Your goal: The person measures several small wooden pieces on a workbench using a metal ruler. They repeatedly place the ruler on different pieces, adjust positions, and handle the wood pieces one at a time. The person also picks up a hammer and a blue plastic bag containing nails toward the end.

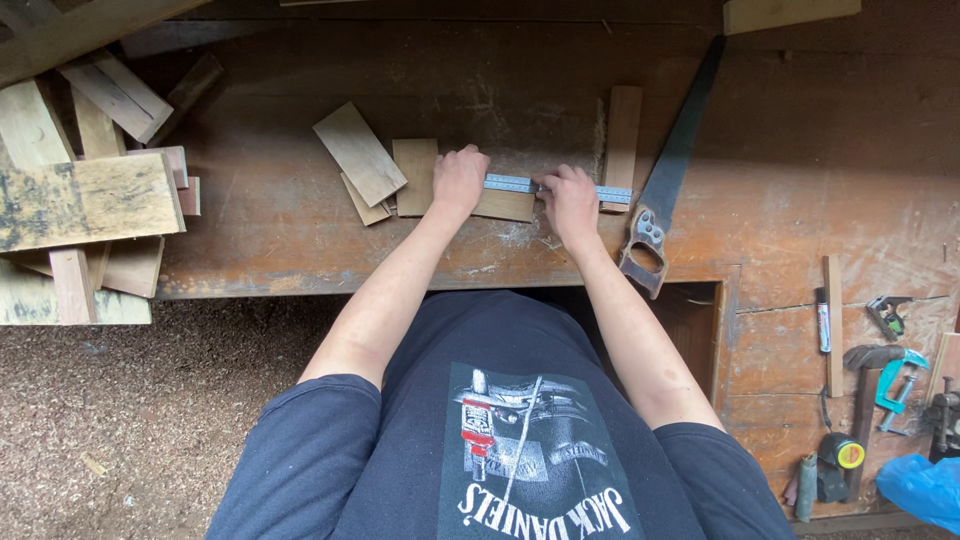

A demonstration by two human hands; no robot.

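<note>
The left hand (459,180) presses fingers flat on a small board (505,204) lying mid-worktop (300,240), while the right hand (570,200) pins a steel ruler (510,184) across it. Measuring looks under way; the handsaw (670,170) lies untouched just beside them.

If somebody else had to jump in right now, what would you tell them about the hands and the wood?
Left hand: pressing flat on the left end of a metal ruler and the small wood piece under it.
Right hand: fingers bunched on the ruler near its middle; whether it holds a pencil cannot be seen.
The ruler lies across the wood piece and reaches a narrow upright strip.
More offcuts sit just left. A handsaw lies untouched to the right on the workbench.
Done: ruler placed on the wood. No cut shows yet.
</note>
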